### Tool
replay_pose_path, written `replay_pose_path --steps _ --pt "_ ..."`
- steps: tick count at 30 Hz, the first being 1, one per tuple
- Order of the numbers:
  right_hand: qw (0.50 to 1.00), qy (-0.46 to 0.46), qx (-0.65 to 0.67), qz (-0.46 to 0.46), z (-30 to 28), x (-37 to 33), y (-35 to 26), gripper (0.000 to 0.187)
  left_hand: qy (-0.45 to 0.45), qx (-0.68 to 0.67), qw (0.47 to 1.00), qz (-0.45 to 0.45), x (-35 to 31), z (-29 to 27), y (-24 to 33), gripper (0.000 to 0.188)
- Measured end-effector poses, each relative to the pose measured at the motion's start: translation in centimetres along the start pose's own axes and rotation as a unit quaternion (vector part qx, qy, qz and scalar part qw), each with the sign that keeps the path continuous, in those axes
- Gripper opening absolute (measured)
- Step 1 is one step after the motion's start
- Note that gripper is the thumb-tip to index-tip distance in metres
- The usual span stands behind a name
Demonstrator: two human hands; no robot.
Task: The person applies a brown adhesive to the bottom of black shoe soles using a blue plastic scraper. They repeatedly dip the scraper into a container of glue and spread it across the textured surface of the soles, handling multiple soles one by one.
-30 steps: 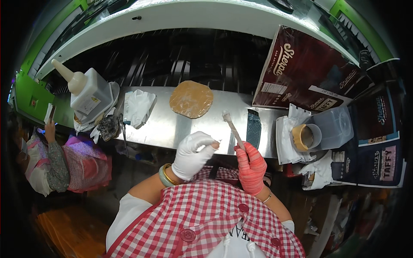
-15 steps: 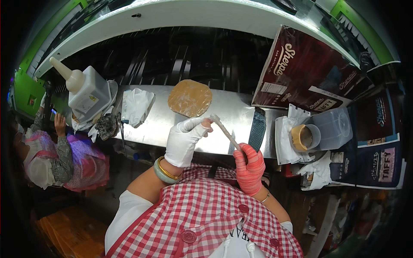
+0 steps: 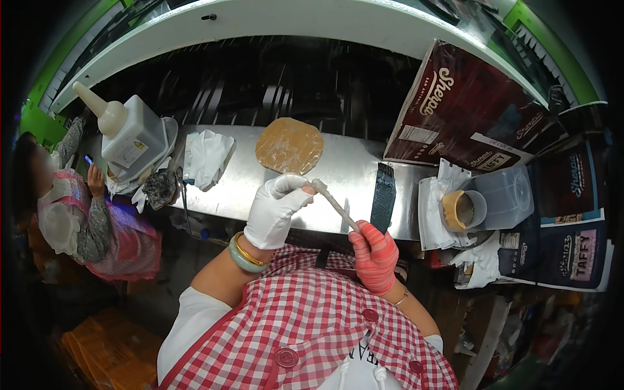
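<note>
My left hand [image 3: 276, 207], in a white glove with bare fingertips, pinches the far end of a thin stick [image 3: 337, 207]. That end looks whitish and lumpy, as if wrapped in something; what the wrapping is I cannot make out. My right hand [image 3: 376, 257], in a red striped knit glove, is closed round the stick's near end. The stick slants down to the right between the hands, above the front of the metal worktop [image 3: 348, 156]. Just beyond my left hand lies a tan rounded disc [image 3: 289, 144] under clear film.
At left stand a squeeze bottle [image 3: 135, 140], a dark crumpled wad [image 3: 159, 187] and folded white cloth [image 3: 208, 159]. A blue textured strip [image 3: 383, 198] lies right of centre. Farther right are a clear plastic cup [image 3: 500, 198] and printed dark sheets [image 3: 465, 110]. Another person [image 3: 94, 214] works at far left.
Both hands keep hold of the stick and have shifted slightly left. The whole view has moved a little. At far left the other person's arm has changed position.
</note>
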State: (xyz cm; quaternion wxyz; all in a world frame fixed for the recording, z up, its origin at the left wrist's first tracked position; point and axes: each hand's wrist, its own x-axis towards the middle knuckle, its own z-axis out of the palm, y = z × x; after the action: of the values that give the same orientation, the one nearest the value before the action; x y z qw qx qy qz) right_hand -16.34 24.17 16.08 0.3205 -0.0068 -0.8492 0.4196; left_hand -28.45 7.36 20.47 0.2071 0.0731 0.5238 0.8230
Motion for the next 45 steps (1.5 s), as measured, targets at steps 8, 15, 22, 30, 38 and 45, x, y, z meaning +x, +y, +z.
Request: replay_pose_path --steps 8,15,22,30,38,45 --pt "0.997 0.002 0.025 0.073 0.6 -0.3 -0.1 0.024 -0.043 0.193 0.966 0.165 -1.0 1.2 -1.1 0.009" --pt "0.993 0.073 -0.088 -0.027 0.1 0.4 0.1 0.031 0.047 0.065 0.996 -0.049 -0.5 1.1 -0.5 0.019" --pt "0.972 0.063 -0.187 -0.127 -0.6 1.2 0.3 0.035 0.048 0.061 0.992 -0.096 -0.3 1.2 -0.6 0.022" --pt "0.988 0.034 -0.139 -0.067 -0.2 0.1 1.1 0.035 0.04 0.07 0.996 -0.045 -0.6 1.6 -1.5 0.017" --pt "0.983 0.036 -0.169 -0.063 -0.2 0.0 0.8 0.03 0.023 0.164 0.986 0.031 -0.4 0.8 -2.4 0.013" --pt "0.998 -0.018 -0.022 0.052 0.0 -0.6 0.4 0.024 -0.057 0.218 0.963 0.145 -0.5 0.3 -1.9 0.006"
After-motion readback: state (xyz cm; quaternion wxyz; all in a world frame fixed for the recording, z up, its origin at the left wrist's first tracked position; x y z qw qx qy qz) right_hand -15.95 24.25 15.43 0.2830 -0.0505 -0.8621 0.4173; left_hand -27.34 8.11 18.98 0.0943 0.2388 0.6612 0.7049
